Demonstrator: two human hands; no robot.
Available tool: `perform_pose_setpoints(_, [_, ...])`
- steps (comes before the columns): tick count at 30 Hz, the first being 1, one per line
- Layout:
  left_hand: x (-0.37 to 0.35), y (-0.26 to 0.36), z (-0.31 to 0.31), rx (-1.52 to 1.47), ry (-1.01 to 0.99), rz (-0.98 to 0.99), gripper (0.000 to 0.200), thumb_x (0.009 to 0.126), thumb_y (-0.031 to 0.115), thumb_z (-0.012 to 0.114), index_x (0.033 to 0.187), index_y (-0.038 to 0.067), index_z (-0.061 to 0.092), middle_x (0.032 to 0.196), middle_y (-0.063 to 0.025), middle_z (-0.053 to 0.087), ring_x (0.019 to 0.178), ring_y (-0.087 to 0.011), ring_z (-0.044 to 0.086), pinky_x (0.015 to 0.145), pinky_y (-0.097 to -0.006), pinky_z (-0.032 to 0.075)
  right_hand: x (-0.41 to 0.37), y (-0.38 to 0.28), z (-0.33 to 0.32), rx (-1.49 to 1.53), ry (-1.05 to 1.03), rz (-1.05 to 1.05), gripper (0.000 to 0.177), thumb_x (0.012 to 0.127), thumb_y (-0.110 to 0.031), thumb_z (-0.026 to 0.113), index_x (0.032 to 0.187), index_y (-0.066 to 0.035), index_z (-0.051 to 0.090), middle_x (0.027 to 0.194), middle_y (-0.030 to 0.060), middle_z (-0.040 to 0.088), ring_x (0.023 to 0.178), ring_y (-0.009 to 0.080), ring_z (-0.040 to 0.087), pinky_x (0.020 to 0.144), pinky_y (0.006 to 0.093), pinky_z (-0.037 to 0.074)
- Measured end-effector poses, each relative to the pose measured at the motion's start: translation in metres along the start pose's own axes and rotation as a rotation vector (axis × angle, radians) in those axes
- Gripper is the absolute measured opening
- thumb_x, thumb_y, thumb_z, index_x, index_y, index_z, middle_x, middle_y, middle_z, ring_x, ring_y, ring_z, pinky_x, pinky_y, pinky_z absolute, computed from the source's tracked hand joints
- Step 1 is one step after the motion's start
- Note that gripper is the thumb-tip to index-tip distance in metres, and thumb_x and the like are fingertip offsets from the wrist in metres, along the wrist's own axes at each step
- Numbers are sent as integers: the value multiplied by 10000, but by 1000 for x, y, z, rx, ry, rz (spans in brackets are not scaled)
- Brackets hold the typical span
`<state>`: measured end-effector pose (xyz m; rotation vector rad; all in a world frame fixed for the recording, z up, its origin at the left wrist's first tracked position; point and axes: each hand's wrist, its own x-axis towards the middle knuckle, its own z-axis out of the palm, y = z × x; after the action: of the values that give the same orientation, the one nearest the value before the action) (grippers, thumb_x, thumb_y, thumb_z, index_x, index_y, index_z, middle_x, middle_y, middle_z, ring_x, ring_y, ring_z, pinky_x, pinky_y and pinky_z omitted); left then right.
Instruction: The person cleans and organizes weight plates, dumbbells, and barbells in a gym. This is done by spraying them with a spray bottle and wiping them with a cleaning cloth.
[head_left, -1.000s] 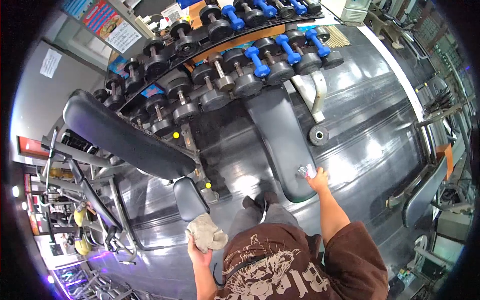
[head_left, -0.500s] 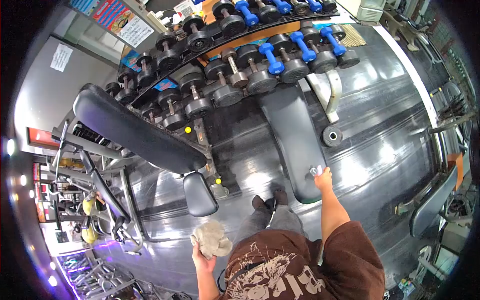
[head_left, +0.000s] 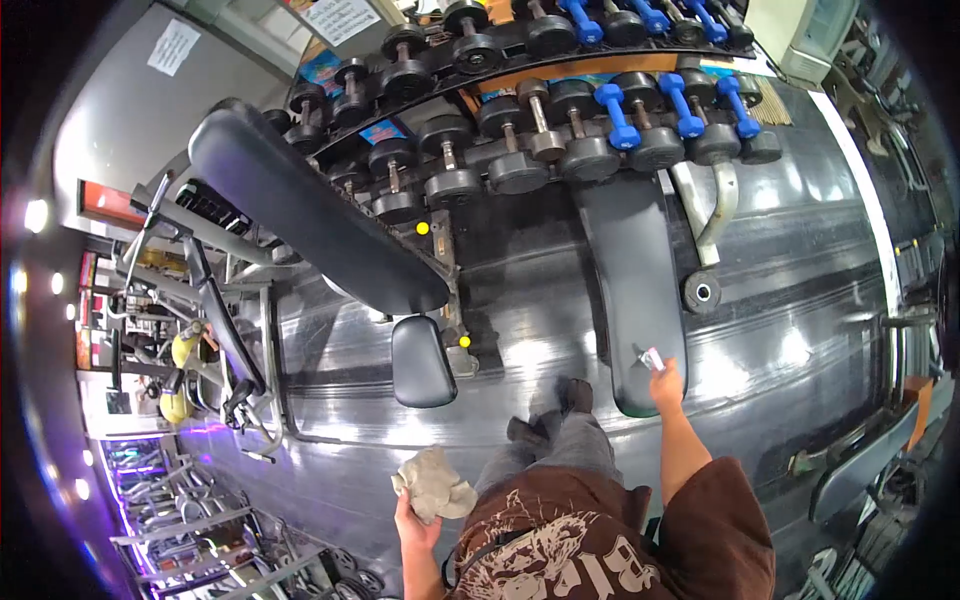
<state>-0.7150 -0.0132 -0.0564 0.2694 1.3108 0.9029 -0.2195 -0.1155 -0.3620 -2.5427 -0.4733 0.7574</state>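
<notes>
A crumpled grey-beige cloth (head_left: 435, 485) is gripped in my left hand (head_left: 417, 528), low in front of my body. My right hand (head_left: 667, 388) is closed around a small whitish, partly clear object (head_left: 653, 358); its kind I cannot tell, as the fingers cover most of it. That hand overlaps the near end of a flat black padded bench (head_left: 640, 260). To the left stands another bench with a raised black backrest (head_left: 320, 215) and a small separate seat pad (head_left: 422, 362).
A two-tier dumbbell rack (head_left: 430, 90) holds black and blue dumbbells (head_left: 618, 115) across the far side. A small round weight plate (head_left: 702, 292) lies on the shiny black floor (head_left: 530, 340) right of the bench. Exercise machines (head_left: 215, 330) stand at left; another padded bench (head_left: 865, 465) is at right.
The view has shifted, so rack and benches sit further right. My feet have moved in a step. Both hands keep hold of their things, the right one still over the bench's near end.
</notes>
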Motion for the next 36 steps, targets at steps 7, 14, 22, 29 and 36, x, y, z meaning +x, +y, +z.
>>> perform_pose_setpoints(7, [26, 0, -13, -127, -107, 15, 575, 970, 425, 559, 1434, 98, 466, 1415, -106, 543, 1308, -332, 508, 1094, -520, 392, -84, -90, -5, 235, 6, -226, 334, 844, -279, 746, 1076, -48, 685, 824, 177, 699, 738, 275, 670, 703, 385, 525])
perform_pose_setpoints(14, [22, 38, -56, -208, -81, 49, 533, 979, 381, 567, 1420, 94, 477, 1412, -95, 543, 1299, -311, 513, 1078, -502, 398, -207, -235, -59, 339, -166, -632, 251, 829, -131, 781, 1061, -56, 722, 934, 121, 685, 845, 233, 649, 753, 352, 516])
perform_pose_setpoints(22, [9, 74, -178, -420, -102, 214, 489, 988, 353, 557, 1392, 85, 494, 1374, -94, 574, 1265, -297, 546, 1054, -483, 430, -320, -371, -77, 292, -210, -1152, 193, 861, -72, 731, 985, -14, 595, 1215, 138, 617, 1058, 257, 599, 923, 353, 478])
perform_pose_setpoints(29, [-10, 89, -293, -573, -29, 313, 498, 988, 379, 534, 1392, 88, 501, 1353, -99, 590, 1243, -299, 566, 1039, -477, 452, -405, -436, -50, 939, -372, -982, 176, 989, -121, 573, 915, -77, 420, 949, 104, 681, 788, 78, 536, 732, 245, 448])
perform_pose_setpoints(36, [-42, 106, -354, -662, 46, 449, 532, 980, 411, 529, 1394, 79, 498, 1364, -102, 583, 1237, -314, 573, 1022, -488, 466, -453, -497, -21, 1124, -436, -1132, 286, 999, -262, 601, 977, -70, 391, 1105, 293, 670, 984, 369, 691, 946, 484, 500])
